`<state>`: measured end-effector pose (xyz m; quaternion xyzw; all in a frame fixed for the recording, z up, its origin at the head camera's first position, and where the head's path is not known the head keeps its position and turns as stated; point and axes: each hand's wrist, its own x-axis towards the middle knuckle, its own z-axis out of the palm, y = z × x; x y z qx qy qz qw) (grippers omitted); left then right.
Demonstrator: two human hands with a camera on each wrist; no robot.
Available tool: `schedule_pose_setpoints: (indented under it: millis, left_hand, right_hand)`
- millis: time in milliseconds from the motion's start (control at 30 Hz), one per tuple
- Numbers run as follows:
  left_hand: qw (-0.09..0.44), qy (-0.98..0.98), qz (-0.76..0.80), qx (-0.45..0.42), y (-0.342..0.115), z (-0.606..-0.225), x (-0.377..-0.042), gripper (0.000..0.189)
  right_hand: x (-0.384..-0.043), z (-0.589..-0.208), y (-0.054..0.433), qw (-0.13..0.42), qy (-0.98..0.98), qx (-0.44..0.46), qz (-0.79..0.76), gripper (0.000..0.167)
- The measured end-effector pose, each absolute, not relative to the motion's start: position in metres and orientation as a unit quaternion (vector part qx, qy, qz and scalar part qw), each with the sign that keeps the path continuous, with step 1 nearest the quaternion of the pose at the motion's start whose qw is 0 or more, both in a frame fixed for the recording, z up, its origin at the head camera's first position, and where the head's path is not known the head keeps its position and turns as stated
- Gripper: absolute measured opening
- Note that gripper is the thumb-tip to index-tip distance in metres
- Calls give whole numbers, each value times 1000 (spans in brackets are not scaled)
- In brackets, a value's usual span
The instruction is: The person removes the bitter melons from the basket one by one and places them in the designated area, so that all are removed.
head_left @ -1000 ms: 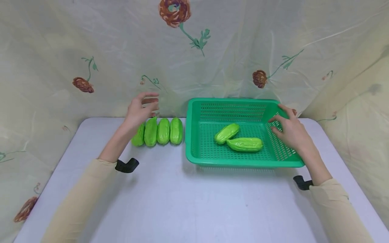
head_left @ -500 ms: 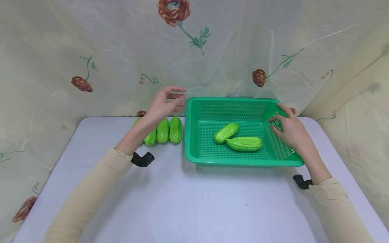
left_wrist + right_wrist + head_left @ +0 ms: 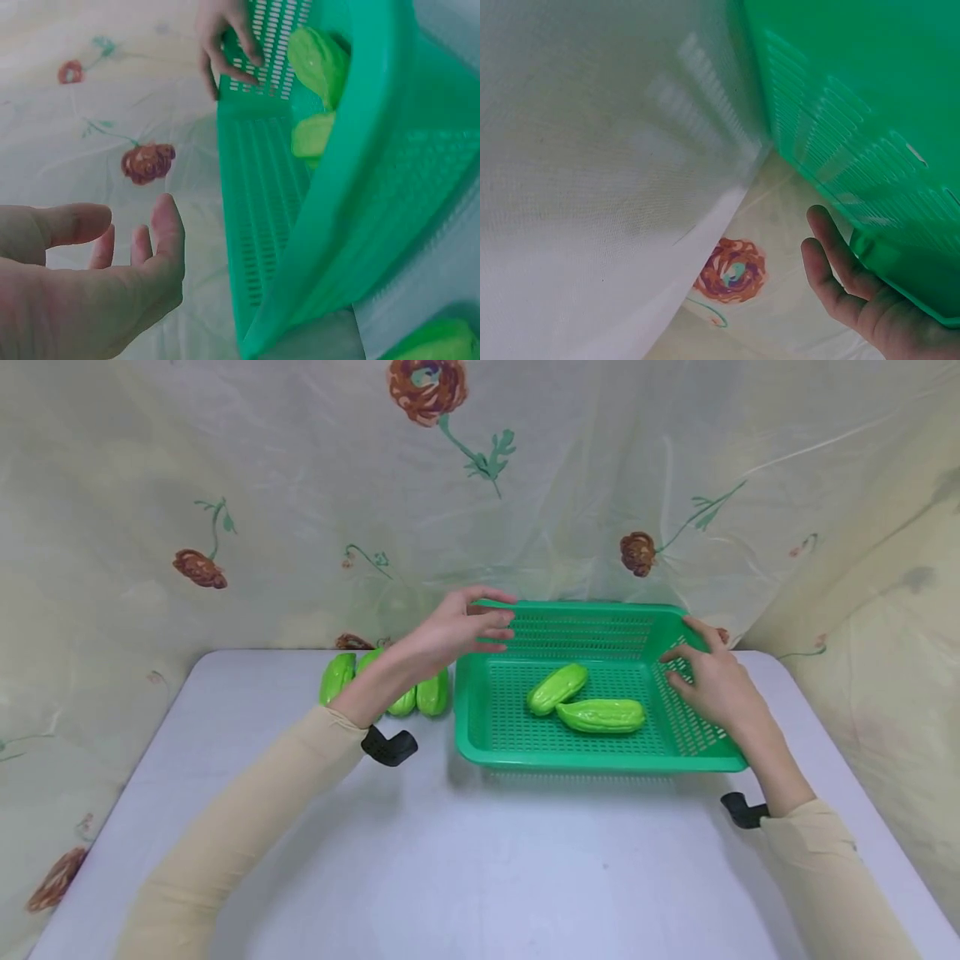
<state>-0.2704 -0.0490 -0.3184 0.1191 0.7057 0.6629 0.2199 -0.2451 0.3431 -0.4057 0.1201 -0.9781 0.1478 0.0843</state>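
Note:
My left hand (image 3: 468, 627) is over the back left corner of the green plastic basket (image 3: 540, 762), fingers apart and gently bent. The left wrist view shows nothing between thumb and fingers (image 3: 169, 232). My right hand (image 3: 716, 681) straddles the basket's right rim near the back corner, some fingers on the inner side. In the right wrist view, two fingers (image 3: 826, 274) extend along the outside. Two glossy, ridged green bitter melons (image 3: 557, 689) lie on the basket floor, the nearer one crosswise. Left of the basket, a row of similar melons (image 3: 432, 693) is partly hidden by my left forearm.
A white-covered table (image 3: 525, 860) bears the basket and the row. Flower-printed sheeting (image 3: 540, 510) hangs close behind the table and along both sides. Black wrist mounts (image 3: 390, 746) stick out below both hands.
The left hand has moved right, from above the melon row to the basket's back left corner, uncovering the leftmost melon. My right hand and both melons in the basket have stayed put.

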Motion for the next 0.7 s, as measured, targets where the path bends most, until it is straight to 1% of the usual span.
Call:
schedule_pose_setpoints:
  millis: [133, 533, 700]
  left_hand:
    - [239, 684, 682, 100, -39, -319, -272, 40]
    - [262, 654, 709, 43, -13, -322, -287, 41]
    - [266, 642, 718, 41, 0, -324, -294, 42]
  right_hand:
    - [-246, -406, 343, 87, -978, 121, 146, 24]
    - [-247, -408, 343, 85, -979, 119, 140, 25]
    - [-247, -407, 343, 87, -979, 118, 142, 25]
